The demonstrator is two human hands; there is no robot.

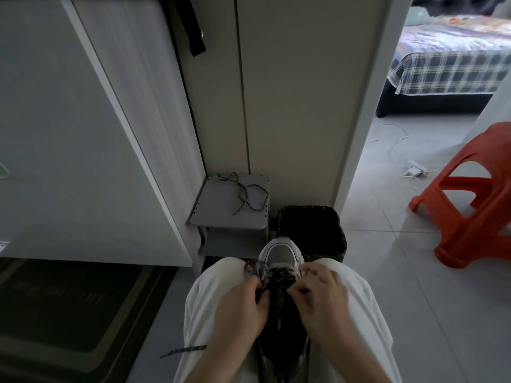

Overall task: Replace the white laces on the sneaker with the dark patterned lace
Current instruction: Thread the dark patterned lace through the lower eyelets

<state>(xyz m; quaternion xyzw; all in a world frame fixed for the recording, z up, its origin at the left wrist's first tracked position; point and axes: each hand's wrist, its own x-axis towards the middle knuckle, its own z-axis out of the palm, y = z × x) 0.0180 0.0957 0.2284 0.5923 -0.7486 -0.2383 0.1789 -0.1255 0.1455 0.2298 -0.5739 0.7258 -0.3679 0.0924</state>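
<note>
A grey and white sneaker (281,254) lies between my knees with its toe pointing away from me. A dark patterned lace (279,275) crosses its upper eyelets. My left hand (240,309) pinches that lace at the sneaker's left side. My right hand (322,295) pinches it at the right side. One loose end of the lace (184,351) trails over my left thigh. A second dark patterned lace (247,196) lies tangled on a small grey shelf (218,214) ahead. No white lace shows.
A dark bin (312,225) stands just beyond the sneaker's toe. A white cabinet (83,134) fills the left, with a dark mat (69,313) on the floor below it. An orange plastic stool (475,205) stands on the tiles at right. A bed (448,59) shows through the doorway.
</note>
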